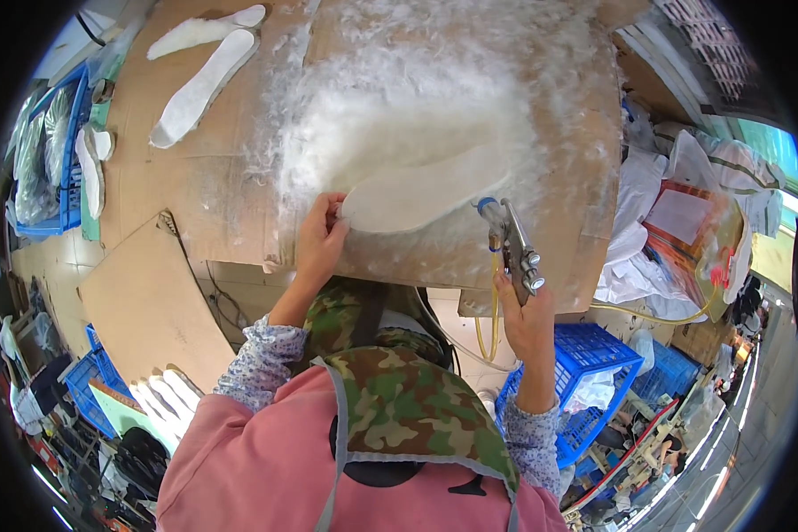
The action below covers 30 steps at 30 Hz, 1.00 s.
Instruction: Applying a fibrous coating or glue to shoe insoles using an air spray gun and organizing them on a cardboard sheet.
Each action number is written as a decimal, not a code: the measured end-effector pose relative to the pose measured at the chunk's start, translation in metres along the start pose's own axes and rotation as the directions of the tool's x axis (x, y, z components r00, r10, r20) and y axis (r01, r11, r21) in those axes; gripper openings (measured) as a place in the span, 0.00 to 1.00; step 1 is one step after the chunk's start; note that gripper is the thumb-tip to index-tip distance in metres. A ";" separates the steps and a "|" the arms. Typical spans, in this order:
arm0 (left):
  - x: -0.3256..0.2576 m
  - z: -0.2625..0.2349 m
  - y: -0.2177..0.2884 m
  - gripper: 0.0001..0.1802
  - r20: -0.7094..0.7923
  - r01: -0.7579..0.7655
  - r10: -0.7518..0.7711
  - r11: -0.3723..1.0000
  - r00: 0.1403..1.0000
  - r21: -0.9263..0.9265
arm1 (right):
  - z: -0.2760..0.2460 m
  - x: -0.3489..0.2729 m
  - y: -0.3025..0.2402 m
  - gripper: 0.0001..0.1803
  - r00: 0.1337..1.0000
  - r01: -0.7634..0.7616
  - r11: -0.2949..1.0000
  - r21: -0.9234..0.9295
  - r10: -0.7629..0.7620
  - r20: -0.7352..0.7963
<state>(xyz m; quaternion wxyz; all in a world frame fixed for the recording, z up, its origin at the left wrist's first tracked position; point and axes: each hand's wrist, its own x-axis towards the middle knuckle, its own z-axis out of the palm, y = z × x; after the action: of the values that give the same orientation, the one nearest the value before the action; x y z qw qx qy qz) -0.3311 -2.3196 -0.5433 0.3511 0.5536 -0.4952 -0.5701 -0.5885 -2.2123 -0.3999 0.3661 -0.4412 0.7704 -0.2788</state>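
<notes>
My left hand [320, 238] pinches one end of a white insole [408, 191] between thumb and fingers. The insole lies slantwise over the cardboard-covered table, its far end running to the right into a pale haze. In my right hand [528, 315] is a metal spray gun [510, 244] with a blue ring near its nozzle and a yellow hose [481, 328] hanging from it. The nozzle points at the insole's lower right edge, a short gap away. Beyond the insole, white fluff [399, 97] coats the cardboard [213, 186].
Two more insoles [206, 87] lie at the table's far left. At the left stand a blue crate [78, 146] holding plastic-wrapped items and a tan board [155, 297]. Several insoles [168, 395] rest at the lower left. A blue crate [598, 359] sits by my right forearm, with white bags [638, 235] beyond it.
</notes>
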 end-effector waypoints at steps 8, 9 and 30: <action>0.000 -0.001 0.005 0.15 -0.010 -0.002 0.003 0.996 1.000 0.092 | 0.008 -0.009 -0.013 0.12 0.990 -0.059 0.997 -0.051 0.065 0.123; 0.000 -0.002 0.004 0.15 -0.010 -0.009 0.011 0.992 1.000 0.128 | 0.010 -0.010 -0.018 0.12 0.985 -0.075 0.996 -0.051 0.082 0.154; -0.002 0.002 0.004 0.15 -0.040 -0.013 0.020 0.986 0.999 0.164 | 0.021 -0.023 -0.013 0.13 0.978 0.019 0.998 -0.058 -0.007 0.207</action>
<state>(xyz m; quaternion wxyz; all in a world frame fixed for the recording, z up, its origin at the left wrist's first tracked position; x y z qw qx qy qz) -0.3332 -2.3187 -0.5393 0.3192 0.5881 -0.5377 -0.5129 -0.5571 -2.2000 -0.3952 0.4292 -0.4834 0.7332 -0.2108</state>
